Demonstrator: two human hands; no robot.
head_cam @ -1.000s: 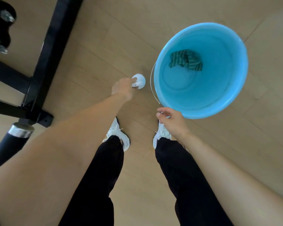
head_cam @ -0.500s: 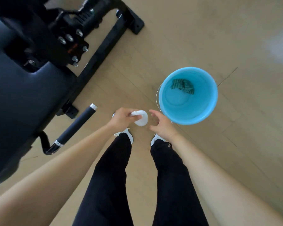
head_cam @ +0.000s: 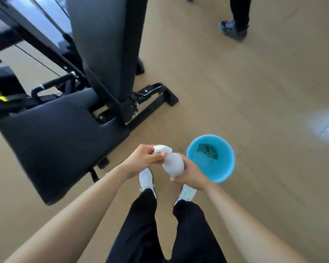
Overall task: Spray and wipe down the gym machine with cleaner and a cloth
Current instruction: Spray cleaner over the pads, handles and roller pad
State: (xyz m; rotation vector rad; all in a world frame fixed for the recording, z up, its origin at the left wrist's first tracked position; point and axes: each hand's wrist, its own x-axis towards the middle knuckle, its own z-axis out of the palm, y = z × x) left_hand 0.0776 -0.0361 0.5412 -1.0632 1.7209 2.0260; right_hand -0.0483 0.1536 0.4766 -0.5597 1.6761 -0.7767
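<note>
Setting: a gym. Evidence: black gym machine (head_cam: 152, 109) on a steel floor frame, with padded seat (head_cam: 61, 145), upright padded backrest (head_cam: 103, 44), thin cables (head_cam: 34, 57) behind, and a grip bar (head_cam: 55, 82). Pale wood-look floor (head_cam: 254, 92). Second person's trainer (head_cam: 233, 30) at the far edge.

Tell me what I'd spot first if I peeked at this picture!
Right in the middle, a left hand and a right hand both hold a white plastic spray bottle. To its right sits a round bright blue plastic bucket with a dark green striped cloth inside. A big black padded gym machine fills the left side.
</note>
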